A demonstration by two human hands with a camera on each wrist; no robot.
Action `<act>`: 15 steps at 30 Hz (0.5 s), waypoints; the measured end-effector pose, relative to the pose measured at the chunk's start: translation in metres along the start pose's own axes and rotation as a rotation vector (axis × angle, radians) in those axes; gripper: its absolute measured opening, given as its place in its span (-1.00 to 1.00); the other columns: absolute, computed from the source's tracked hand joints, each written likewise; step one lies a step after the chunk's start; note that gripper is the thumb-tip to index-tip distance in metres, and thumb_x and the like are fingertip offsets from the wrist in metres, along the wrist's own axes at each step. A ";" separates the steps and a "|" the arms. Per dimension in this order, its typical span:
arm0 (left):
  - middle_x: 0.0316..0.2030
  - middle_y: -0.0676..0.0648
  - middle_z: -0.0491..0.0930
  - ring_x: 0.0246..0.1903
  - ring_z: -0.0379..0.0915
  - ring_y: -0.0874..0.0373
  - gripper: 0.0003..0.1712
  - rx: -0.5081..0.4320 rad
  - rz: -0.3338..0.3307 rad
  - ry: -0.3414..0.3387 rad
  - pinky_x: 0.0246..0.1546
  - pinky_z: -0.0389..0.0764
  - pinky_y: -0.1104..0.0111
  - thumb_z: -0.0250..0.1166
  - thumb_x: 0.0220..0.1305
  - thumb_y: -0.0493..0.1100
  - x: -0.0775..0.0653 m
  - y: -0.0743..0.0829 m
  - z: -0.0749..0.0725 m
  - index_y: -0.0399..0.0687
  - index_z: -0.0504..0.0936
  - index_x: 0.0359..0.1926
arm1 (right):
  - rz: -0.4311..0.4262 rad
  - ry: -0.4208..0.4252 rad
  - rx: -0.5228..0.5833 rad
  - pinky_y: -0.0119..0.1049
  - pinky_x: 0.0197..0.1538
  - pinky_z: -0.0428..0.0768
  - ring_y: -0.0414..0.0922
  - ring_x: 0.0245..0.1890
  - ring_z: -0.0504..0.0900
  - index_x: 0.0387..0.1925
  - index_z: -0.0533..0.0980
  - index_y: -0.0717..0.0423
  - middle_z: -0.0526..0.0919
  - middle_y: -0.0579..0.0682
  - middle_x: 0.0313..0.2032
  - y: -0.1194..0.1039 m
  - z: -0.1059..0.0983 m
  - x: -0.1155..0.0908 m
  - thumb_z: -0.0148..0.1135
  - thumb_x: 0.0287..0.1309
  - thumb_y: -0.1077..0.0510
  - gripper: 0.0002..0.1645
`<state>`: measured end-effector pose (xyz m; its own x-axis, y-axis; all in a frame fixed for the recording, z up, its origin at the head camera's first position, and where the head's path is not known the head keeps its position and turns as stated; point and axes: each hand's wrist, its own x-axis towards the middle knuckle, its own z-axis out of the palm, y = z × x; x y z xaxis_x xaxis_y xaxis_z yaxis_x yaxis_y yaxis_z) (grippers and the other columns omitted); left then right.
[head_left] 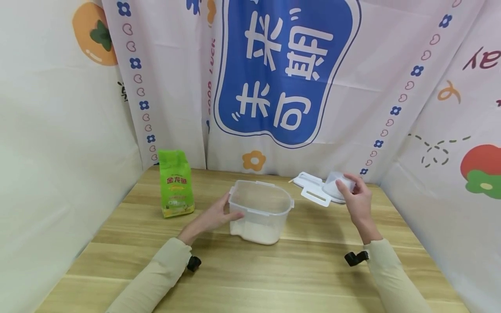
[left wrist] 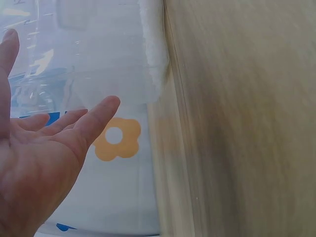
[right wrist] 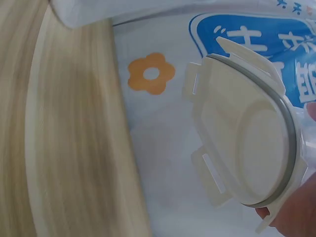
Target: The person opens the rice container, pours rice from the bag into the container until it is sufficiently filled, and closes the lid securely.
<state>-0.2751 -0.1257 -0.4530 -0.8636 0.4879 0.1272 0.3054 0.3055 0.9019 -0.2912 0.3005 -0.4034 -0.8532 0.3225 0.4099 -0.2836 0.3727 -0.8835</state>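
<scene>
A clear plastic storage container (head_left: 274, 219), its lid off, stands on the table with white contents (head_left: 256, 232) in the bottom. My left hand (head_left: 213, 216) is at its left side, thumb towards the front wall and fingers spread along the side. In the left wrist view those fingers (left wrist: 101, 116) are stretched out beside the clear wall. To the right, my right hand (head_left: 359, 202) holds the white container lid (head_left: 315, 196) by the clear cup (head_left: 332, 184) on its top. The right wrist view shows the lid's underside (right wrist: 227, 128), with a grey seal and side flaps.
A green bag (head_left: 176, 184) with printed characters stands upright at the back left of the wooden table (head_left: 250, 278). Behind the table hangs a printed curtain (head_left: 176, 108), and white printed sheets close off both sides. Small black cameras (head_left: 356, 258) sit at both wrists.
</scene>
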 end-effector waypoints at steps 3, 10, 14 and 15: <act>0.32 -0.15 0.36 0.30 0.35 -0.08 0.06 0.006 -0.008 0.002 0.22 0.52 0.07 0.36 0.23 0.11 -0.001 0.000 0.000 0.29 -0.13 0.55 | 0.011 0.004 -0.005 -0.63 -0.32 0.50 -0.31 -0.26 0.50 0.12 0.53 0.13 0.50 -0.25 -0.10 0.011 -0.002 0.004 0.39 0.17 0.02 -0.48; 0.33 -0.16 0.36 0.30 0.35 -0.09 0.04 0.001 -0.020 0.003 0.22 0.53 0.07 0.36 0.24 0.11 0.000 -0.001 0.000 0.15 -0.08 0.55 | 0.070 -0.007 -0.046 -0.66 -0.30 0.50 -0.34 -0.23 0.49 0.14 0.52 0.14 0.47 -0.22 -0.01 0.030 -0.011 0.011 0.37 0.18 -0.05 -0.43; 0.35 -0.16 0.34 0.31 0.34 -0.09 0.05 -0.001 -0.024 -0.001 0.21 0.53 0.07 0.35 0.25 0.10 0.000 0.000 0.000 0.08 -0.09 0.55 | 0.088 -0.006 -0.072 -0.66 -0.32 0.50 -0.36 -0.24 0.50 0.14 0.52 0.16 0.48 -0.24 -0.07 0.038 -0.017 0.013 0.37 0.18 -0.07 -0.41; 0.36 -0.16 0.33 0.32 0.33 -0.08 0.06 0.001 -0.026 0.000 0.22 0.53 0.07 0.35 0.25 0.11 0.000 0.000 0.000 0.10 -0.10 0.56 | 0.095 -0.006 -0.081 -0.66 -0.32 0.49 -0.36 -0.25 0.49 0.14 0.51 0.16 0.48 -0.25 -0.08 0.040 -0.018 0.013 0.37 0.18 -0.08 -0.41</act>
<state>-0.2748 -0.1262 -0.4524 -0.8710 0.4801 0.1040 0.2836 0.3187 0.9045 -0.3056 0.3356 -0.4292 -0.8773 0.3545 0.3235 -0.1654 0.4095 -0.8972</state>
